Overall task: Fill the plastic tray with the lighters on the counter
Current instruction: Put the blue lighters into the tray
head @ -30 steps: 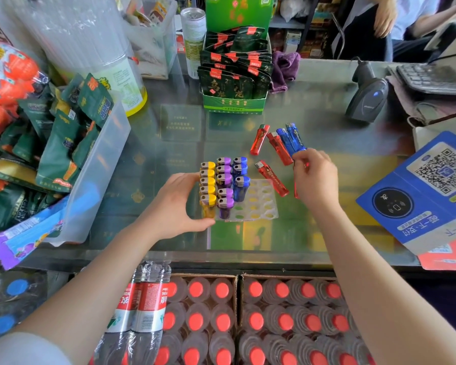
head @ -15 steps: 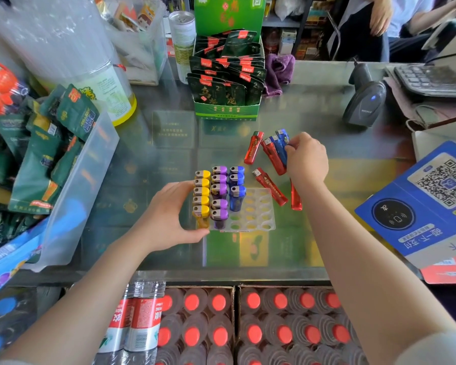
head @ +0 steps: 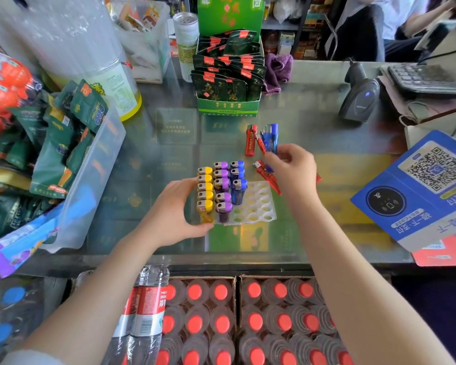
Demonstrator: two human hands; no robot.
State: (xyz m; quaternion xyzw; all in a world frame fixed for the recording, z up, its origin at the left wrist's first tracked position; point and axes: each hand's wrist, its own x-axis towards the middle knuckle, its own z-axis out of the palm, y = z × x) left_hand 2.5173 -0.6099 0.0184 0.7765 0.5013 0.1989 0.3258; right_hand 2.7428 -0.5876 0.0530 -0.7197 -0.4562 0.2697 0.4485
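While the left hand (head: 174, 209) grips the near-left edge of the half-filled white plastic tray (head: 258, 206) on the glass counter (head: 327, 143), the right hand (head: 292, 169) pinches a blue lighter (head: 271, 138) among loose red lighters (head: 251, 140) behind the tray.

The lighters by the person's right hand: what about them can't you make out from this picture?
- How many loose lighters remain: head view; the right hand covers part of the pile.
- What the right hand grips: a blue lighter rises from its fingers, but they hide the contact.
- The tray's left edge: head view; the left hand and the standing lighters hide it.
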